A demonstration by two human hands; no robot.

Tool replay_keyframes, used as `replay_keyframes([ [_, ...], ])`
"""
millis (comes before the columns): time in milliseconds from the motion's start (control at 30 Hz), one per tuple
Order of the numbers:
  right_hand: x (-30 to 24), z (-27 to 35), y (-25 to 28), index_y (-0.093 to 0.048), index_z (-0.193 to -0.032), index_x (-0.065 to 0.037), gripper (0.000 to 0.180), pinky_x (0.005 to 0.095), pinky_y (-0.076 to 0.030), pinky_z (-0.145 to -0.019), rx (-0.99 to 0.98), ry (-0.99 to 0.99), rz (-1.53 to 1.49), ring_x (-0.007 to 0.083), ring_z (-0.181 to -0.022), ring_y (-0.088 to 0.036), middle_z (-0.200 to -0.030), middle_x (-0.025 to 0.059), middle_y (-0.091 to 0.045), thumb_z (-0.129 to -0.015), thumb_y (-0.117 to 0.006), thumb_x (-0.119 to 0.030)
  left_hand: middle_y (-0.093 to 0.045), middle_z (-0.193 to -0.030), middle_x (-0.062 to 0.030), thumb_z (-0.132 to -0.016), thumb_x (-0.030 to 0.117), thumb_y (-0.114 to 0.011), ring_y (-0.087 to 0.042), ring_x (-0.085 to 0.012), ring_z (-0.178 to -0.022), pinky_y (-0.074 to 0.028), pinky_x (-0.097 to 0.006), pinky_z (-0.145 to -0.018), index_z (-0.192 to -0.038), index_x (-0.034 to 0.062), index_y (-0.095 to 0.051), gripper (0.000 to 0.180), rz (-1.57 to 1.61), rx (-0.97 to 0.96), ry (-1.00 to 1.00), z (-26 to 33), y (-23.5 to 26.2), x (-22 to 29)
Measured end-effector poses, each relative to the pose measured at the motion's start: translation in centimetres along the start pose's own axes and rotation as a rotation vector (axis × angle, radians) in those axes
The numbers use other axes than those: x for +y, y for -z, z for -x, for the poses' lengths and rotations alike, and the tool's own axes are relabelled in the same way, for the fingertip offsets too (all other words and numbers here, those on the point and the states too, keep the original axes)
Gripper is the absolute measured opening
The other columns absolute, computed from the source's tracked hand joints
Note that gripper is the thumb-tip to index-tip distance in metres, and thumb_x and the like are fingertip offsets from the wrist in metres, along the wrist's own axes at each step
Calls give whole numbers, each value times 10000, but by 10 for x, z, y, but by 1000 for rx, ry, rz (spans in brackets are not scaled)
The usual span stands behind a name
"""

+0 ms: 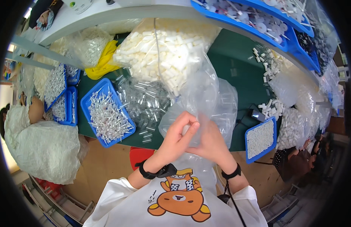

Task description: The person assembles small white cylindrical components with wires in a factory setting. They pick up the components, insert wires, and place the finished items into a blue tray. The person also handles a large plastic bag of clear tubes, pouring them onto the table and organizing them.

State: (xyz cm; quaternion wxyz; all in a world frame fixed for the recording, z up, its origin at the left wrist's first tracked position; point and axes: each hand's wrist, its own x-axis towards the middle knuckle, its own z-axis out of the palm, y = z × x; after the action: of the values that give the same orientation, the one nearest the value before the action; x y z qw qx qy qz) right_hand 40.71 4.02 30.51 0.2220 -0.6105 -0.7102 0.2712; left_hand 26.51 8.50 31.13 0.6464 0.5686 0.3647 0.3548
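The left hand (179, 135), at frame center, is curled over a clear plastic bag (227, 104); its grip cannot be confirmed. The right hand (212, 143), just beside it, is motion-blurred; whether it is open or closed cannot be determined

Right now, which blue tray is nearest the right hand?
The blue tray of white pieces, right of that hand; other trays sit farther left or on the shelf.
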Motion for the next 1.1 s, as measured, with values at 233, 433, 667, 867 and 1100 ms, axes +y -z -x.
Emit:
replay_keyframes([
  [233,40,20,3,-584,-887,-15,248,418,-462,-623,-169,-157,-130,345,-678,-593,-746,139,-609,-717,-658,-181,-468,-779,-93,-854,99,-591,-475,-242,-748,-397,-314,-664,-880,13,-542,102,-254,-155,-117,-2,-33,25],
  [433,44,25,69,-589,-935,-8,99,251,-429,-591,152,-298,-508,108,-628,-533,-743,51,-593,-879,-581,-89,-477,-751,-52,-794,53,-657,-461,-148,-629,-388,-268,-584,-863,16,-602,95,-416,-142,-118,-5,-34,34],
  [667,40,17,86,-563,-838,5,293,221,-385,-598,23,-308,-790,70,-686,-455,-726,14,-511,-920,-532,-275,-456,-773,-85,-819,67,-618,-477,-225,-709,-405,-315,-629,-914,29,-584,108,-332,-173,-227,-13,-75,31],
  [867,53,9,108,-540,-694,-56,249,220,-335,-524,-35,-488,-872,44,-587,-444,-598,-47,-469,-903,-500,-185,-461,-787,-79,-833,60,-601,-488,-216,-709,-413,-314,-626,-994,43,-602,162,-280,-290,-201,-11,-86,38],
  [1100,52,14,130,-626,-819,-27,284,234,-371,-510,-142,-593,-915,77,-567,-469,-601,0,-524,-906,-526,-278,-448,-767,-64,-827,38,-611,-468,-181,-673,-404,-285,-602,-997,31,-630,171,-201,-244,-286,-13,-105,28],
])
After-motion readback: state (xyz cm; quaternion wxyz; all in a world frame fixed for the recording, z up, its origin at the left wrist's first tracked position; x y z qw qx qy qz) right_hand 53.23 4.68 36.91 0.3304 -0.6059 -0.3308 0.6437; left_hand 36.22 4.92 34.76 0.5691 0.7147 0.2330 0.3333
